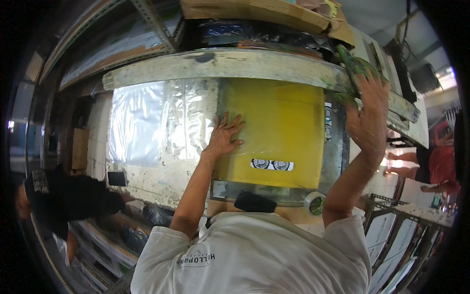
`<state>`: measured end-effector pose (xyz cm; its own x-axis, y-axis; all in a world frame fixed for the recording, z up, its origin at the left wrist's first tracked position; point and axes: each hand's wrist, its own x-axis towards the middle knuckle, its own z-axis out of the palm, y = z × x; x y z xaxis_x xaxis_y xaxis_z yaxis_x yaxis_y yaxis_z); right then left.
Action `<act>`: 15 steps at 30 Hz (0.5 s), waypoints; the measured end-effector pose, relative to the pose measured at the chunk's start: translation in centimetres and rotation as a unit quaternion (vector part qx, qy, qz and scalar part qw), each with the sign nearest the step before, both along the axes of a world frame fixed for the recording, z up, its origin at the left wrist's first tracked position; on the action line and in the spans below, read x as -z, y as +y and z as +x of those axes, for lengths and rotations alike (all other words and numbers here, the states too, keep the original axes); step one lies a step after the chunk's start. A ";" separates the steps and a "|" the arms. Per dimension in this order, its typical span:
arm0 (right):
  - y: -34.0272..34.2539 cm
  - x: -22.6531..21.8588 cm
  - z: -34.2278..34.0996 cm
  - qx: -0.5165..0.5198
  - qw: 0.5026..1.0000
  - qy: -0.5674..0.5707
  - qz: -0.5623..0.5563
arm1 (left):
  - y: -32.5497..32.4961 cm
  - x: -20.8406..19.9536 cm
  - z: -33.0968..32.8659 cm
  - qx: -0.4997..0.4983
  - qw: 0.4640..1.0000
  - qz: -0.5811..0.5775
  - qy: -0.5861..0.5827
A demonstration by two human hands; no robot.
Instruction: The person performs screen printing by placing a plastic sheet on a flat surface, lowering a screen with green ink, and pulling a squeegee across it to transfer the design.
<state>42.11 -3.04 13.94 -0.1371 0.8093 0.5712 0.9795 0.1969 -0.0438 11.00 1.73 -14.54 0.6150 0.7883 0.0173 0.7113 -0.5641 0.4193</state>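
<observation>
Sheet (279, 127), yellow, smooth and rectangular, is laid flat across the worktop (161, 186), below a long pale beam (220, 64) whose rough face is blotched with stains. The sheet's left edge is covered by the left hand (226, 137), which is held flat, palm down, with fingers spread. The right hand (367, 108) is raised to the beam's right end, over a green-stained piece (345, 59); whether that piece is gripped or only touched cannot be told. Near the sheet's lower edge, a white strip (272, 164) printed with two dark round shapes is seen. To the left, glossy, wrinkled plastic (137, 122) is spread over the speckled worktop. Along the near side, a black block (254, 202) and a ring-shaped tape roll (307, 202) are set.
</observation>
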 end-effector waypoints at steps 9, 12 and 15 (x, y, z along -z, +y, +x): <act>-0.3 -0.8 0.1 0.013 0.998 0.017 -0.064 | 0.8 1.1 12.3 0.124 0.992 -0.019 -0.009; -0.3 -1.0 0.0 0.000 0.998 0.028 -0.064 | -0.1 1.1 13.6 0.137 0.990 -0.027 -0.007; -0.4 -0.9 -0.1 0.008 0.997 0.031 -0.065 | -1.0 1.1 13.9 0.140 0.990 -0.030 -0.013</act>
<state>41.98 -3.47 14.81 -0.0908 0.8792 0.4678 0.9770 0.1696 -0.1291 24.93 0.74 -15.66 0.8092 0.5876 -0.0055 0.5197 -0.7113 0.4733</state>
